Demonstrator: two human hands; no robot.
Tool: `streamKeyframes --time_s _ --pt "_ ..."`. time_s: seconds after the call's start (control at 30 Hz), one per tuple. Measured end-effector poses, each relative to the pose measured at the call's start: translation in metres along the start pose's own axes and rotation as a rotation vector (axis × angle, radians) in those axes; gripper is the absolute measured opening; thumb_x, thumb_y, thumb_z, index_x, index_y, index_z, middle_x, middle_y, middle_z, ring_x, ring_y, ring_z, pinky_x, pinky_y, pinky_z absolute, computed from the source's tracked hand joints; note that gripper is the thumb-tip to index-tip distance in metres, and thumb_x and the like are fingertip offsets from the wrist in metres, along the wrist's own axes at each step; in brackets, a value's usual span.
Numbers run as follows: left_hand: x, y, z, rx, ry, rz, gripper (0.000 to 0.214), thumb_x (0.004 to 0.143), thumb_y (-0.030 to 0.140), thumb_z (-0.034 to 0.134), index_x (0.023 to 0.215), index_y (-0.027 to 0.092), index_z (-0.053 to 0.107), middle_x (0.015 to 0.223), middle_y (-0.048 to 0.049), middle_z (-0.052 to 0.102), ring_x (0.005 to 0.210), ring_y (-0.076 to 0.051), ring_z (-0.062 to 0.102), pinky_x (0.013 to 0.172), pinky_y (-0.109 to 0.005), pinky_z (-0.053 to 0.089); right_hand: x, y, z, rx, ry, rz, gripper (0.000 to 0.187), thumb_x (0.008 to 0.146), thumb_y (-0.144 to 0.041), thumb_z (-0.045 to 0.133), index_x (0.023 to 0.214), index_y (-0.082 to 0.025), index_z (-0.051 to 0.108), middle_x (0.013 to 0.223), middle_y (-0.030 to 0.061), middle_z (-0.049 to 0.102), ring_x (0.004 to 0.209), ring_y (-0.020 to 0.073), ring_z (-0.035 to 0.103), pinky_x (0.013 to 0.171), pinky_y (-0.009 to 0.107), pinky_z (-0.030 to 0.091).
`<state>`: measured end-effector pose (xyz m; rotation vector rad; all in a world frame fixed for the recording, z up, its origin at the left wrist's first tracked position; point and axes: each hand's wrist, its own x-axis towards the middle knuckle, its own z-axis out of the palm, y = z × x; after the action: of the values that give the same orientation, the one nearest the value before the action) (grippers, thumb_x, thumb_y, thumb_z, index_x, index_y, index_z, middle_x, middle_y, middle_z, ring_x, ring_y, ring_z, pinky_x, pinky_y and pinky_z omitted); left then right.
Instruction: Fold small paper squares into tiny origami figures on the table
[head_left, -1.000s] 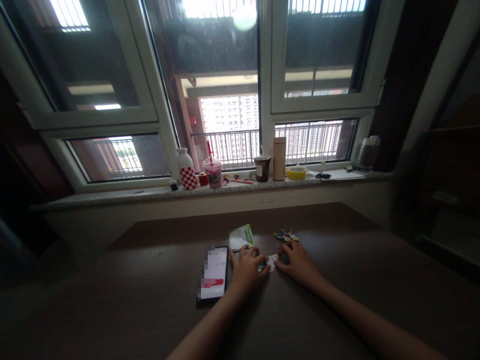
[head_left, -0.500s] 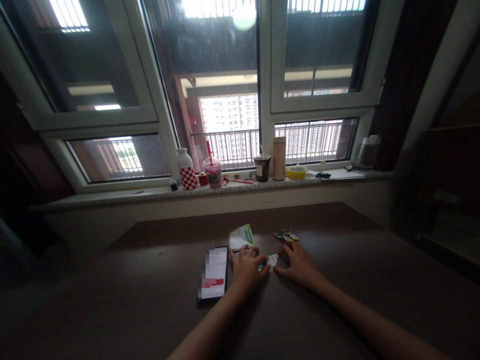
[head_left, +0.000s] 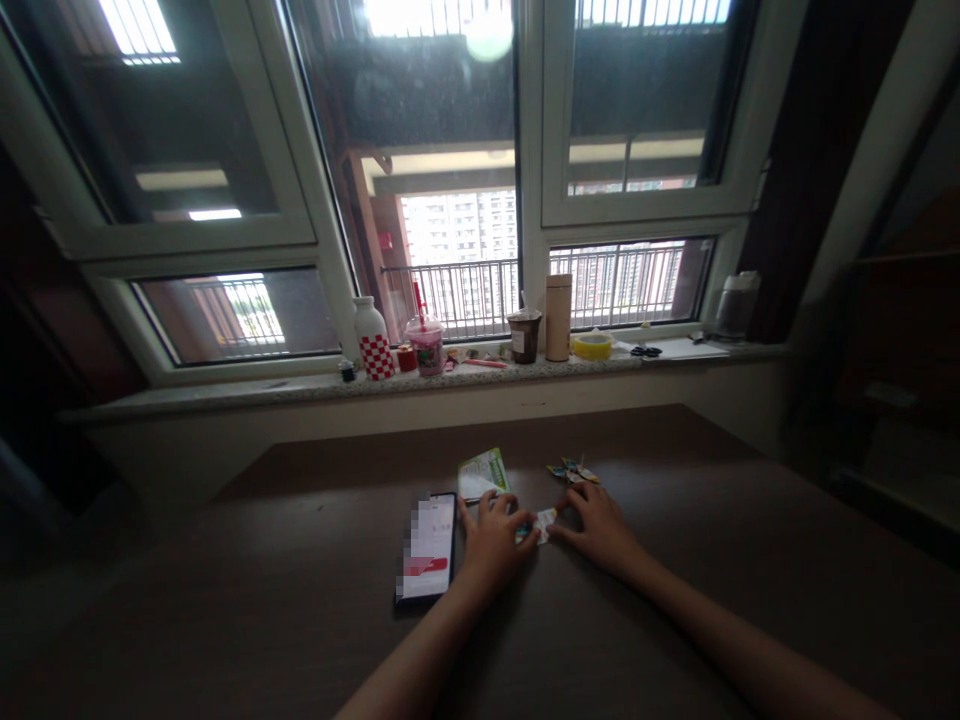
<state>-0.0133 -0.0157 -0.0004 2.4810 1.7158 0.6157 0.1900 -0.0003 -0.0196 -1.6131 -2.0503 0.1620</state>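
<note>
One paper piece (head_left: 542, 523) is being pinched by the left hand (head_left: 493, 545) and right hand (head_left: 600, 528), pressed flat to the table (head_left: 300, 620) for steadiness.

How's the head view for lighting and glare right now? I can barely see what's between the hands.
Head view: backlit by the window, flare spot near the top; table dim; the paper piece between left hand and right hand is too small to make out; phone screen pixelated.
</note>
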Motion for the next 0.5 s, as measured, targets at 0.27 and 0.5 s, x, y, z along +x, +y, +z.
streamKeyframes --time_s 0.27,0.5 --pt "0.000 0.000 0.002 0.001 0.024 0.011 0.022 0.087 0.049 0.057 0.103 0.040 0.069 0.127 0.0008 0.059 0.131 -0.033 0.037 0.106 -0.077 0.001 0.004 -0.007 -0.003 -0.062 0.016 0.005 0.022 0.087 -0.042 0.058 0.093 -0.024 0.067 0.118 0.0100 0.058 0.118 0.0272 0.049 0.096 0.041 0.043" --pt "0.000 -0.001 0.003 0.002 0.031 0.017 0.022 0.087 0.049 0.057 0.103 0.039 0.068 0.127 0.0005 0.059 0.131 -0.033 0.037 0.105 -0.077 0.002 0.002 -0.011 -0.005 -0.058 0.003 0.028 0.029 0.077 -0.045 0.065 0.095 -0.023 0.066 0.117 0.0108 0.056 0.120 0.0281 0.047 0.099 0.041 0.041"
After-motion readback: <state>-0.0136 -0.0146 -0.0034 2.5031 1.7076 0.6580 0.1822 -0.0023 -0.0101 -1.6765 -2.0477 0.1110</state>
